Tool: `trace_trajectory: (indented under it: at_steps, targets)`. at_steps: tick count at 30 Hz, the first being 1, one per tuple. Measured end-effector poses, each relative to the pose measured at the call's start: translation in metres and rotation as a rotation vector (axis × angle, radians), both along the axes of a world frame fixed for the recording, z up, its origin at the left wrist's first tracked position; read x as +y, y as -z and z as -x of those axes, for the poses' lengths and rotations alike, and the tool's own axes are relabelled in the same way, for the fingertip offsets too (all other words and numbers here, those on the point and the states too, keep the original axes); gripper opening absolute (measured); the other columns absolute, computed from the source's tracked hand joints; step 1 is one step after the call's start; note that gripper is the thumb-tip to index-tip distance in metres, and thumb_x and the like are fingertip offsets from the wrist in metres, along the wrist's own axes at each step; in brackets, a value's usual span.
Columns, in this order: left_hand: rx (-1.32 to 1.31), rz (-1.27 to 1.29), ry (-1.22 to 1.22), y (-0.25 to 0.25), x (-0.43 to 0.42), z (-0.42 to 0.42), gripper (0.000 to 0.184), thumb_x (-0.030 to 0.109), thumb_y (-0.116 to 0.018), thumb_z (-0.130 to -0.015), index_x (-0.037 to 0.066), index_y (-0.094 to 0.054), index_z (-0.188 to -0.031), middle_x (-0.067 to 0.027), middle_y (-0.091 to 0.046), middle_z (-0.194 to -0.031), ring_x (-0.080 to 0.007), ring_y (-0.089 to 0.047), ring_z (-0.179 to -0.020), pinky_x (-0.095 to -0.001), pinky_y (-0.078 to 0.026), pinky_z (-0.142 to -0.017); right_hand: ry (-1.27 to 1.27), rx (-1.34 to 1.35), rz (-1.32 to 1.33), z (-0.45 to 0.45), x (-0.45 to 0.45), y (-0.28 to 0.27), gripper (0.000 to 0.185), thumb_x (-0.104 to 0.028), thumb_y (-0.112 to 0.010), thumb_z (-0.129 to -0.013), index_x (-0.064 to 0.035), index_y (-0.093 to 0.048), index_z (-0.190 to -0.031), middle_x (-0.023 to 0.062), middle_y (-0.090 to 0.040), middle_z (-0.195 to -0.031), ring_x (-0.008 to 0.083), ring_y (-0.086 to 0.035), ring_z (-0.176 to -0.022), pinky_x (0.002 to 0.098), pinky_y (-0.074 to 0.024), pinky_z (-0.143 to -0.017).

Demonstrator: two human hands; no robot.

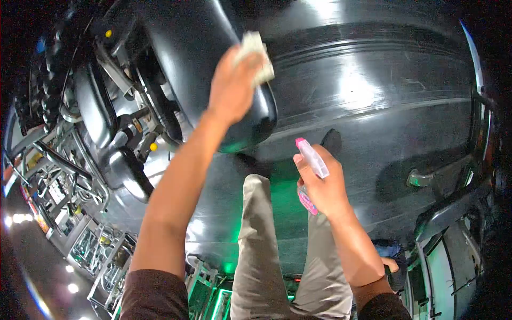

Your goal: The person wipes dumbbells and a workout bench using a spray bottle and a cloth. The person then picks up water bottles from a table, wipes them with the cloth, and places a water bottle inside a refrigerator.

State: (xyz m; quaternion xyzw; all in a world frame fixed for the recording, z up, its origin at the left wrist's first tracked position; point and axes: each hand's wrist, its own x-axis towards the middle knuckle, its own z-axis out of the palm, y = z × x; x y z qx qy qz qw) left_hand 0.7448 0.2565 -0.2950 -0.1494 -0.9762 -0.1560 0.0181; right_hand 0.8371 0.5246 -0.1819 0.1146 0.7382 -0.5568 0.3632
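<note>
A pale, folded cloth (pixel 255 44) at twelve o'clock, over the right edge of a glossy black pad (pixel 186 58) at eleven; a pink-labelled spray bottle (pixel 313 159) at four, tilted, its pink nozzle facing eleven

A single head-worn camera looks forward and steeply down from above, near the round-cornered, glossy black padded bench (pixel 189 66).

Place: a gym
Bench (pixel 178 58): big, black and padded, eleven o'clock
Pads (pixel 95 106): smaller, black, among metal bars (pixel 113 72) with yellow knobs (pixel 153 146), nine o'clock
Frames (pixel 106 266): more metal equipment, crowded together, eight o'clock
Floor (pixel 405 80): dark, shiny, two o'clock
</note>
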Motion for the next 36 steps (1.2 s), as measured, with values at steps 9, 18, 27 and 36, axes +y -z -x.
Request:
trace_trajectory:
  at_steps: [9, 18, 27, 36]
  targets:
    - [-0.179, 0.020, 0.275, 0.000, 0.013, -0.091, 0.054, 0.011, -0.061, -0.085, 0.014, -0.064, -0.139, -0.0005, -0.058, -0.148, -0.0366, -0.052, -0.136, -0.0486, -0.045, -0.115, 0.064, -0.103, 0.066, -0.002, 0.008, 0.009, 0.030, -0.028, -0.066, -0.102, -0.0006, -0.061, -0.092, 0.0103, -0.059, -0.080, 0.0202, -0.063, -0.059, 0.0349, -0.0483, -0.057]
    - [0.195, -0.032, 0.260, 0.001, -0.049, 0.112, 0.032, 0.011, -0.061, -0.092, 0.006, -0.070, -0.123, -0.0142, -0.069, -0.128, -0.0347, -0.060, -0.123, -0.0467, -0.043, -0.113, 0.056, -0.079, 0.068, -0.002, 0.009, 0.008, 0.033, -0.033, -0.067, -0.102, -0.0022, -0.062, -0.092, 0.0070, -0.058, -0.075, 0.0166, -0.061, -0.059, 0.0332, -0.0470, -0.057]
    - [-0.217, -0.010, 0.177, -0.007, 0.063, -0.004, 0.020, 0.008, -0.068, -0.079, 0.008, -0.072, -0.099, -0.0123, -0.070, -0.105, -0.0348, -0.063, -0.111, -0.0462, -0.049, -0.099, 0.093, -0.085, 0.077, 0.003, 0.016, 0.005, 0.030, -0.031, -0.068, -0.102, -0.0021, -0.063, -0.095, 0.0070, -0.059, -0.075, 0.0157, -0.062, -0.060, 0.0329, -0.0472, -0.057]
    - [-0.228, -0.159, 0.190, -0.003, 0.071, -0.133, 0.039, 0.006, -0.063, -0.077, 0.005, -0.071, -0.115, -0.0082, -0.065, -0.126, -0.0337, -0.053, -0.133, -0.0504, -0.040, -0.116, 0.067, -0.076, 0.068, -0.007, 0.015, 0.004, 0.028, -0.029, -0.068, -0.101, -0.0017, -0.065, -0.099, 0.0061, -0.059, -0.075, 0.0144, -0.063, -0.059, 0.0317, -0.0490, -0.054]
